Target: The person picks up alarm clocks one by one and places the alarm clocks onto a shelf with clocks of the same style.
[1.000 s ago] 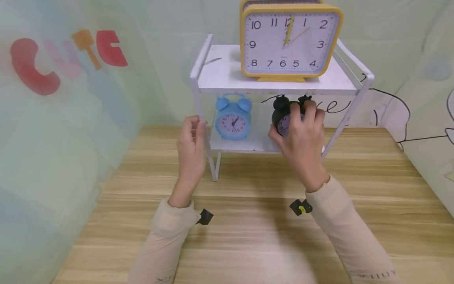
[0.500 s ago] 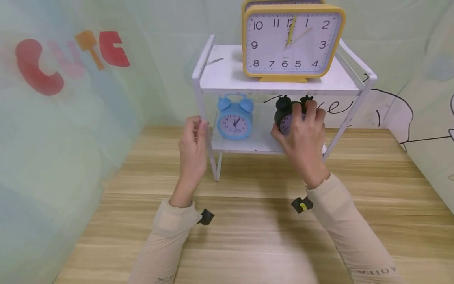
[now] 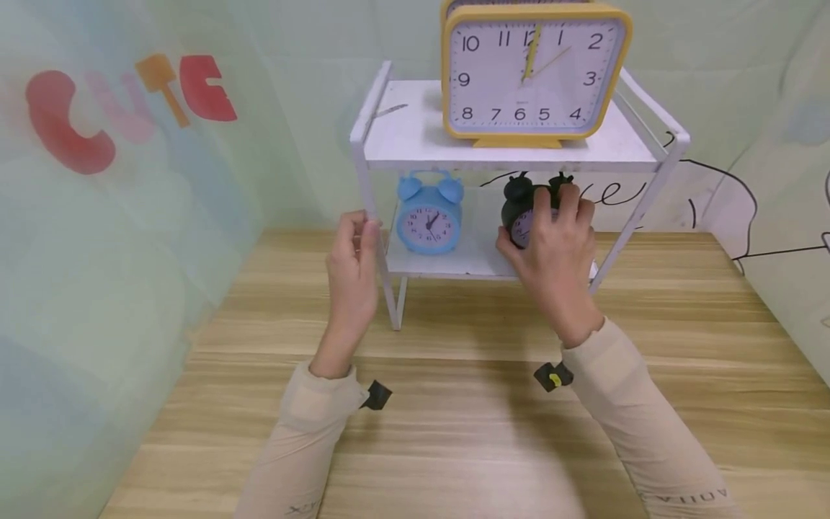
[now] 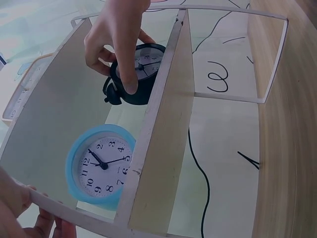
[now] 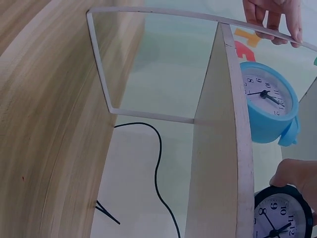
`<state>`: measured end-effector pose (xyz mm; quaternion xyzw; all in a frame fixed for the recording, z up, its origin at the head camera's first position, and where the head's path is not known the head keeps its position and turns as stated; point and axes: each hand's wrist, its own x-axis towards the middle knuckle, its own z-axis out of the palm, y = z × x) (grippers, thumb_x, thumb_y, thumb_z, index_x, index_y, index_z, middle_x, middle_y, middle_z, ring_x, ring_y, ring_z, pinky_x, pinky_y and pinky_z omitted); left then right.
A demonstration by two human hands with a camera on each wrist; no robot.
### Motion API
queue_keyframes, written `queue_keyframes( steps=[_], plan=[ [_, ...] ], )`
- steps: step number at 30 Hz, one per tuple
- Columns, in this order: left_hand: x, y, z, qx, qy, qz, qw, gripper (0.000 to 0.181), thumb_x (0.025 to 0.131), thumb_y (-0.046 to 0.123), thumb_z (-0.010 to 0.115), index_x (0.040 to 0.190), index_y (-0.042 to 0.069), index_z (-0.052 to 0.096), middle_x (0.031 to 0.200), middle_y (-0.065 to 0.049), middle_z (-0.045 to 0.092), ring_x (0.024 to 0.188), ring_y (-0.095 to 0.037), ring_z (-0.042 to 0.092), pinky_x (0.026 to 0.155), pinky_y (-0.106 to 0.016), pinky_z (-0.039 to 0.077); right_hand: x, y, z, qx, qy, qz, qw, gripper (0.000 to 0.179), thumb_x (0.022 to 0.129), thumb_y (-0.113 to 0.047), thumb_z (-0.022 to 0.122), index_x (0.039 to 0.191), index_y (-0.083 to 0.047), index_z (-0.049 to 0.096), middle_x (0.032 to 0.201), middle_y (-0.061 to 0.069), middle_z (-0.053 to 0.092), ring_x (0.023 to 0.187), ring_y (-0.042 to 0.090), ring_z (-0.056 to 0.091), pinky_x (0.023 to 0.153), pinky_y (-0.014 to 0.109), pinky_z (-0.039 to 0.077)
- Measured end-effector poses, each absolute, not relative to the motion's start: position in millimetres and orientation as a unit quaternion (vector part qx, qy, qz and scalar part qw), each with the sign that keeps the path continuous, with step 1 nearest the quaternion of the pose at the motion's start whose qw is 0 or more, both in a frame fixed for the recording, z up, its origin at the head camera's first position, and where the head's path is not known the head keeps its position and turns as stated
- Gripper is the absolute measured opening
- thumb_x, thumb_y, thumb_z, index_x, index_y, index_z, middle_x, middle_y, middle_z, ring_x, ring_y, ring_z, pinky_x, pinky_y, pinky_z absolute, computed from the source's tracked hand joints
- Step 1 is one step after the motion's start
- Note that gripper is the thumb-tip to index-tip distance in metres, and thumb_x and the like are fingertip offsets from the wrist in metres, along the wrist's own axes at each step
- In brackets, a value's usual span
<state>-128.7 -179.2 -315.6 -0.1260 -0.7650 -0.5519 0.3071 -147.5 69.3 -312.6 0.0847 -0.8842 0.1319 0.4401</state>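
In the head view, my right hand [image 3: 558, 252] grips a black twin-bell alarm clock [image 3: 519, 209] on the right of the lower board of a white two-tier shelf [image 3: 447, 263]. Thumb and fingers lie round the clock's front and hide much of its dial. My left hand [image 3: 353, 267] holds the shelf's left front post with curled fingers, as the left wrist view also shows at its lower left. Beside that post, on the same lower board, stands a light blue twin-bell alarm clock [image 3: 429, 223], untouched. The right wrist view shows the black clock's dial [image 5: 280, 220] beneath my right thumb.
A yellow-framed rectangular clock [image 3: 532, 79] stands on the upper board, with another yellow frame partly hidden behind it. The shelf rests on a wood-grain table [image 3: 454, 404]. Printed cloth walls [image 3: 292, 130] enclose the back and sides.
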Motion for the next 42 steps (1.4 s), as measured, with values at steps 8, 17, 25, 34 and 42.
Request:
queue_keyframes(
  steps=[8,17,25,34,42],
  plan=[
    [-128,-180,-317,-0.121,-0.761,-0.562,0.300,0.026,0.108,0.019,0.045,0.111,-0.004,0.056,0.097,-0.018,0.062,0.085,-0.028,0.062,0.074,-0.042,0.055,-145,70,-316,0.089,-0.883,0.120,0.445,0.061,0.083,-0.034,0.077,0.121,0.007,0.053,0.121,0.030,0.046,0.098,0.051,0.050,0.061,0.060,0.055],
    [-129,-180,-318,-0.124,-0.748,-0.580,0.299,0.027,0.107,0.018,0.048,0.113,-0.006,0.058,0.101,-0.017,0.064,0.087,-0.021,0.063,0.078,-0.037,0.057,-138,71,-314,0.065,-0.882,0.088,0.459,0.076,0.078,-0.046,0.081,0.125,0.005,0.051,0.122,0.028,0.049,0.097,0.050,0.054,0.059,0.059,0.053],
    [-132,-186,-318,-0.142,-0.744,-0.582,0.298,0.024,0.106,0.014,0.049,0.113,-0.007,0.059,0.101,-0.018,0.064,0.090,-0.021,0.062,0.082,-0.035,0.056,-115,78,-311,0.105,-0.853,0.134,0.493,0.059,0.084,-0.035,0.077,0.119,0.008,0.055,0.107,0.028,0.053,0.088,0.046,0.051,0.067,0.055,0.047],
    [-126,-192,-319,-0.128,-0.760,-0.559,0.306,0.036,0.106,0.022,0.050,0.129,-0.005,0.044,0.118,-0.016,0.053,0.109,-0.021,0.052,0.095,-0.037,0.047,-91,93,-322,0.216,-0.842,0.214,0.447,0.019,0.090,-0.012,0.067,0.089,0.006,0.061,0.073,0.016,0.057,0.061,0.032,0.051,0.050,0.039,0.040],
    [-107,-191,-328,-0.152,-0.765,-0.500,0.377,0.033,0.100,0.025,0.058,0.108,-0.003,0.043,0.106,-0.011,0.043,0.101,-0.021,0.041,0.086,-0.035,0.036,-73,106,-334,0.323,-0.838,0.250,0.362,0.007,0.086,-0.003,0.067,0.091,0.001,0.063,0.079,0.010,0.063,0.069,0.024,0.059,0.056,0.037,0.051]
  ],
)
